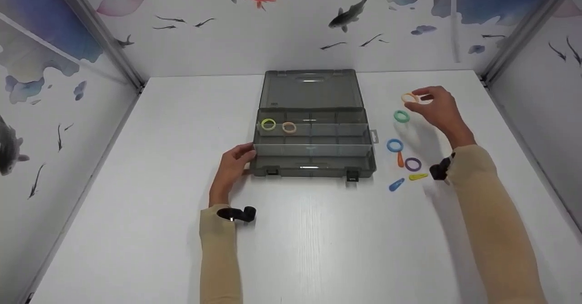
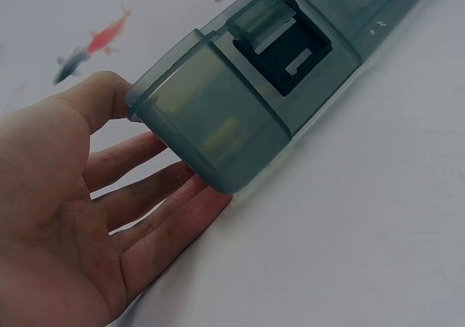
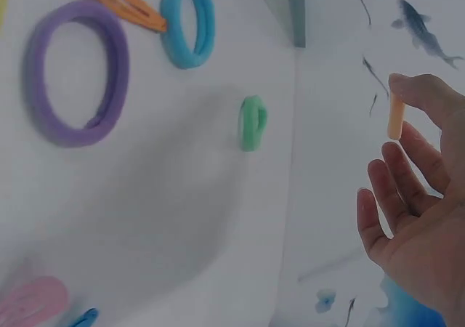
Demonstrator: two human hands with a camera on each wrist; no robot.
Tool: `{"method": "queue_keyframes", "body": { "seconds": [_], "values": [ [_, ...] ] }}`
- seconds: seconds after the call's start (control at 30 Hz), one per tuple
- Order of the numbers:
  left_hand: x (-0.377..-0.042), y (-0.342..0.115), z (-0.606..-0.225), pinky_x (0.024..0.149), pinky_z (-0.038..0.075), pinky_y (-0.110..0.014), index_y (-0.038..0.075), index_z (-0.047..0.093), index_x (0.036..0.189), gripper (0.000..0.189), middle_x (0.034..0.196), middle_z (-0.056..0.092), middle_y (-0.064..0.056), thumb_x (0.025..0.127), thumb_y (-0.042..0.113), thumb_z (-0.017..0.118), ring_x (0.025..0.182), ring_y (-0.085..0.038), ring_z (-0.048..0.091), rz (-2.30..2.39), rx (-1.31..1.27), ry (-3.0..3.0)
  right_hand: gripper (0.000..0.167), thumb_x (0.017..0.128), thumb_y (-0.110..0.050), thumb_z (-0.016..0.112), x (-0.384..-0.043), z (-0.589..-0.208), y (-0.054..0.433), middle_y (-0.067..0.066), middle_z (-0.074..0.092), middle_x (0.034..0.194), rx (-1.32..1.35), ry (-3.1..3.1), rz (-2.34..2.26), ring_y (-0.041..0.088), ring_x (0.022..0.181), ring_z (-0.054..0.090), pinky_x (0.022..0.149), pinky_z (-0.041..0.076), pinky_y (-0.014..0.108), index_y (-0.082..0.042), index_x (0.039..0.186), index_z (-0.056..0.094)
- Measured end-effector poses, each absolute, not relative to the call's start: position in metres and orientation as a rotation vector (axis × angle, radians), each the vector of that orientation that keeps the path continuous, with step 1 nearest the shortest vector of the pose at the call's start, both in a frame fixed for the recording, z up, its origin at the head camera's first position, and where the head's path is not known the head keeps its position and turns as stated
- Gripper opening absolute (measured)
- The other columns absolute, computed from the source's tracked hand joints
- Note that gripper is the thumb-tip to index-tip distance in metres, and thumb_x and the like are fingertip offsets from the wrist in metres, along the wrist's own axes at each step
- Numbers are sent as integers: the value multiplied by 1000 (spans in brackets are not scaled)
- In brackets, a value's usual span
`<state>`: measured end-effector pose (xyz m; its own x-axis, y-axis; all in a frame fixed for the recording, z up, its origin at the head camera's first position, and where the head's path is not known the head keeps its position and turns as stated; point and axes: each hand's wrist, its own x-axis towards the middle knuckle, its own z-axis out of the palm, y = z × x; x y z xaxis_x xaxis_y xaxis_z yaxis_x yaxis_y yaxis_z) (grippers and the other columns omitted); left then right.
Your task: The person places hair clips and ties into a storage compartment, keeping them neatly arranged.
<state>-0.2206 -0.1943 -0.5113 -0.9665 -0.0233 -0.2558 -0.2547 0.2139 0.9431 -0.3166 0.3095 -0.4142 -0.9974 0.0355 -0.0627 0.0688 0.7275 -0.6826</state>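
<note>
A grey see-through storage box (image 1: 313, 161) lies with its lid (image 1: 313, 90) folded back. My left hand (image 1: 234, 165) holds its left side, thumb at the rim and fingers along the lower wall in the left wrist view. My right hand (image 1: 436, 106) pinches a light orange hair tie (image 1: 409, 97) between thumb and forefinger, raised at the back right; the other fingers (image 3: 392, 189) are loosely spread. Just below it on the table is a green hair tie (image 1: 401, 116). A yellow-green hair tie (image 1: 268, 124) and a peach hair tie (image 1: 289, 128) sit in the box's back row.
Right of the box lie a blue hair tie (image 1: 395, 145), a purple hair tie (image 1: 413, 164), and orange (image 1: 400, 159), yellow (image 1: 418, 176) and blue (image 1: 396, 184) snap hair clips. A pink clip (image 3: 33, 301) shows in the right wrist view. Printed walls enclose the white table (image 1: 291, 249).
</note>
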Motion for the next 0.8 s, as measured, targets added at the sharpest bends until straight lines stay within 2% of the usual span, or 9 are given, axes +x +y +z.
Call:
{"method": "queue_keyframes", "body": {
  "seconds": [0.2, 0.53, 0.8],
  "values": [
    [-221, -194, -511, 95, 54, -39, 16, 56, 142, 42, 142, 58, -8, 101, 29, 58, 129, -24, 56, 1848, -266, 2300, 61, 93, -40, 70, -319, -397, 283, 21, 42, 149, -76, 2920, -1174, 40, 136, 43, 103, 44, 53, -3, 139, 54],
    [-222, -195, -511, 103, 51, -43, 17, 56, 143, 43, 145, 56, -6, 102, 30, 58, 133, -24, 54, 1855, -281, 2276, 54, 94, -33, 70, -328, -386, 240, 20, 43, 147, -233, 2884, -1188, 38, 136, 44, 101, 46, 53, -2, 135, 56],
    [-221, -195, -511, 102, 51, -43, 18, 56, 142, 43, 144, 56, -6, 102, 30, 58, 132, -24, 55, 1844, -279, 2288, 46, 93, -23, 71, -335, -391, 200, 21, 46, 141, -342, 2877, -1172, 38, 133, 46, 103, 46, 53, 1, 131, 58]
  ]
}}
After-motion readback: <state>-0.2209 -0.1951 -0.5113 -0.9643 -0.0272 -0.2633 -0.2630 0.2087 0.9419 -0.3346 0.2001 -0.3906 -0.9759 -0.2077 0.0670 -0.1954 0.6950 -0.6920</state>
